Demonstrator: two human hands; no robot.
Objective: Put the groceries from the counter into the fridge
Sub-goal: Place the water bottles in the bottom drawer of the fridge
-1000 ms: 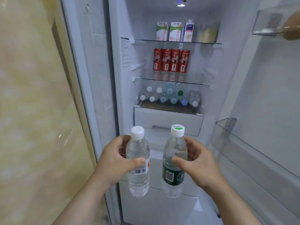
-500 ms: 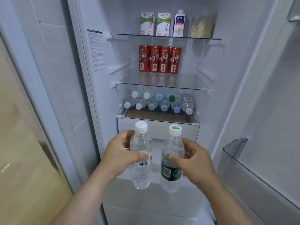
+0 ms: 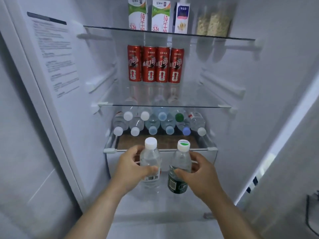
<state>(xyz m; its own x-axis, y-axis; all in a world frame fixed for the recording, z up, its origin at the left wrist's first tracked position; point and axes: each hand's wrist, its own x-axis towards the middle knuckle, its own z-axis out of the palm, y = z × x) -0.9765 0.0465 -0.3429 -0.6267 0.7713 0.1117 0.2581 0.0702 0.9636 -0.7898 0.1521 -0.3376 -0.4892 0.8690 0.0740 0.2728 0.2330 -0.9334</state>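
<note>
Clear plastic in both fists: white-capped bottle (image 3: 150,157) gripped upright by the left hand (image 3: 128,167), thumb across the barcode label, fingers curled round the back. Green-labelled bottle (image 3: 181,157) gripped upright by the right hand (image 3: 198,171) in the same manner, thumb in front, fingers wrapped round the far side. Held side by side, near but not touching, just in front of the fridge opening and a little below the brown-lined shelf (image 3: 127,142).

Judged to be the carry-in step, neither bottle set down yet. Best done by tipping each bottle flat, base first, cap toward the body, to match the stacked bottles (image 3: 160,123) lying just beyond the fingertips. Better to lay one at a time than both together: little free room ahead of the knuckles, only the bare strip of liner in front of the lower row. Worth lifting clear of the shelf's front lip before pushing forward, and keeping under the glass shelf (image 3: 164,106) directly above the hands. Worth easing in gently too: round bottles in a pile, likely to roll if bumped. Possibly a gap in the upper layer beyond the right hand, though hard to tell from here.

Both forearms reaching forward and slightly inward, wrists nearly straight, palms turned toward each other. Red cans (image 3: 155,64) and cartons (image 3: 160,16) well above the hands, out of the way.
</note>
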